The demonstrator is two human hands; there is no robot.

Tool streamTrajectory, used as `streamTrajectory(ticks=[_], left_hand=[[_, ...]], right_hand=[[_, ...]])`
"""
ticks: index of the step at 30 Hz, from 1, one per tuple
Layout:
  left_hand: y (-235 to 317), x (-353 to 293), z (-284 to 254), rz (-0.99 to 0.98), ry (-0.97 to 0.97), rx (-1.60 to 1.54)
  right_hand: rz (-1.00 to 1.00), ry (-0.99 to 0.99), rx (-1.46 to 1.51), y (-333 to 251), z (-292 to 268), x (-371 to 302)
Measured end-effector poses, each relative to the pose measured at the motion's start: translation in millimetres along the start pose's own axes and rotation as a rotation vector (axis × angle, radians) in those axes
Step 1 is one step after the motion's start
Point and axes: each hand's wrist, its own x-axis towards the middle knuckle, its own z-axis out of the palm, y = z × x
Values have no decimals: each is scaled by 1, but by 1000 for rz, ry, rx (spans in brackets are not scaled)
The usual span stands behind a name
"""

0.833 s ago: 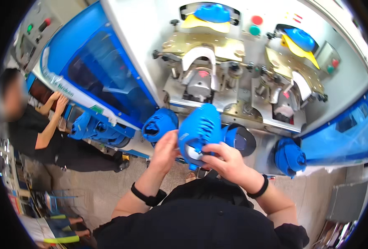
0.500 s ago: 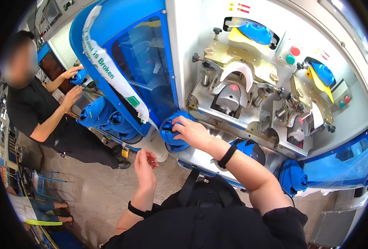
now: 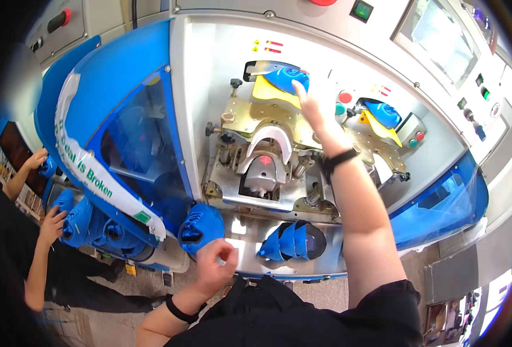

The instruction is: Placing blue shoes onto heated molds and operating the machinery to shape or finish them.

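Extends the right hand (image 3: 312, 109) up and forward on a nearly straight arm, with fingers stretched out rather than fisted; cannot tell from here of any pinch behind them. Bends the left hand (image 3: 212, 266) low and close to the body, with finger and thumb curled into a loose ring and nothing visible inside.

Faces a large pale machine (image 3: 207, 75), spread around and behind the right hand, with a front free of any door there, presumably to allow reaching in. Has a blue door (image 3: 111, 63) well to the left of the right hand, angled outward, apparently to clear the way. Has a metal ledge (image 3: 244, 222) beyond the left hand and below the right, likely handy for parking pieces. Sees there, just beyond the left hand, a blue shoe upper (image 3: 210, 222) with the opening turned to the near side, perhaps for an easy grasp. Finds nested blue pieces (image 3: 290, 240) right of the left hand, overlapped probably to save room. Meets, at the right hand's fingertips and just to their left, a mounted blue upper (image 3: 282, 78), laid over a yellow pad (image 3: 270, 95), seemingly for backing. Sees a white arch (image 3: 286, 144) below the right hand, curved apparently to suit a rounded heel, and a red button (image 3: 345, 97) just right of that hand, within quick reach.
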Motion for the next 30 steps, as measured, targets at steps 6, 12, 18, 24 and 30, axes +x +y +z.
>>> streamTrajectory(ticks=[6, 12, 18, 24, 30], left_hand=[[-3, 37, 50, -203, -308, -354], [-41, 37, 42, -338, -248, -402], [-57, 35, 32, -472, -169, -432], [-50, 42, 51, -480, -225, -473], [-47, 38, 56, -405, -301, -381]], right_hand=[[196, -382, 143, 73, 12, 23], [87, -38, -36, 37, 17, -1], [431, 405, -313, 41, -7, -29], [534, 3, -549, 46, -30, -20], [450, -82, -588, 38, -25, -66]])
